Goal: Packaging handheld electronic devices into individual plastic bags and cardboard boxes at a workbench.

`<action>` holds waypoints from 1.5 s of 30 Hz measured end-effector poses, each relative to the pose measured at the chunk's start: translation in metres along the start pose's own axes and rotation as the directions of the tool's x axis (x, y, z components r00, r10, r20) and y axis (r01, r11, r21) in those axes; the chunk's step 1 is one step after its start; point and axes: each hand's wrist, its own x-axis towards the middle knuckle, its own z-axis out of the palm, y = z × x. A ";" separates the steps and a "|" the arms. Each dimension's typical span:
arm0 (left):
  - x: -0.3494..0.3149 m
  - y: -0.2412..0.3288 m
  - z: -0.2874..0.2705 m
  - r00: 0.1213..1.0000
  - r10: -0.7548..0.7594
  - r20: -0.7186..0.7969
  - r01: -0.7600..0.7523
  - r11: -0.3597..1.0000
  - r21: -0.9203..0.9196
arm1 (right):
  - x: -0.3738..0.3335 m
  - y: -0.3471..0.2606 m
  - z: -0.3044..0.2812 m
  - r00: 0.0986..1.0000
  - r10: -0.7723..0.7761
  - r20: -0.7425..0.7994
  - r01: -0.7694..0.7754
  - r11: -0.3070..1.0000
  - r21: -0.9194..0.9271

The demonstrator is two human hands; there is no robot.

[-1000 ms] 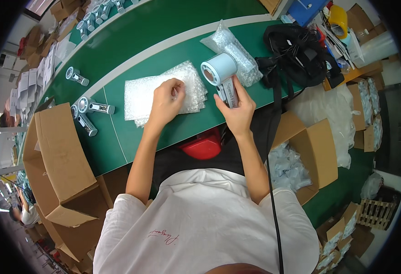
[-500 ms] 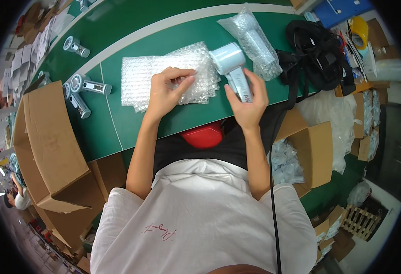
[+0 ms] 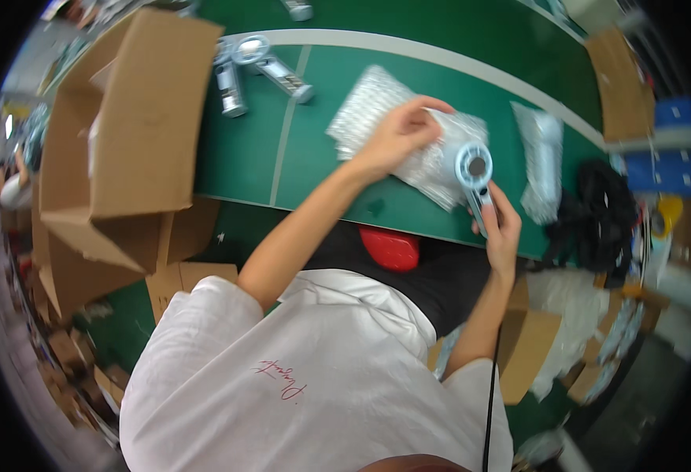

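A light-blue handheld fan (image 3: 474,164) is gripped by its handle in my right hand (image 3: 503,228), its round face turned up. Its head lies over the right side of a pile of clear bubble wrap bags (image 3: 371,102). My left hand (image 3: 399,135) is over the pile, thumb and forefinger closed on the edge of the top bubble wrap bag (image 3: 460,126). Right of the pile, another light-blue fan (image 3: 546,153) lies wrapped in bubble wrap. Farther left are more fans (image 3: 278,75) without wrapping.
An open cardboard box (image 3: 153,118) stands at the left end of the green table (image 3: 243,157). Black straps and gear (image 3: 597,212) lie at the right. A red stool (image 3: 390,248) shows under the table edge. A black cable (image 3: 493,393) hangs down my right side.
The whole view has swung toward the left. My right hand has turned the fan so its round face shows, and brought it over the bags. My left hand has reached to the top bag's edge.
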 end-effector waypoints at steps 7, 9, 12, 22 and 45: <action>0.005 -0.011 -0.001 0.989 0.146 0.004 -0.146 0.988 0.045 | 0.001 -0.044 0.008 0.998 0.015 0.060 0.003 0.957 -0.291; 0.008 -0.008 0.000 0.988 0.151 -0.021 -0.151 0.989 0.008 | 0.005 -0.069 0.019 0.997 0.070 0.039 -0.049 0.917 -0.396; 0.012 -0.001 0.000 0.977 0.210 -0.039 -0.203 0.969 0.139 | 0.004 -0.092 0.036 0.994 0.105 -0.015 -0.098 0.862 -0.498; 0.001 0.035 0.087 0.684 0.443 0.580 -0.696 0.158 0.700 | 0.004 -0.072 0.009 0.997 0.050 -0.053 -0.072 0.786 -0.614; 0.049 0.111 0.114 0.898 0.440 0.029 -0.439 0.885 0.158 | -0.002 -0.153 -0.033 0.967 -0.121 -0.223 0.129 0.991 0.021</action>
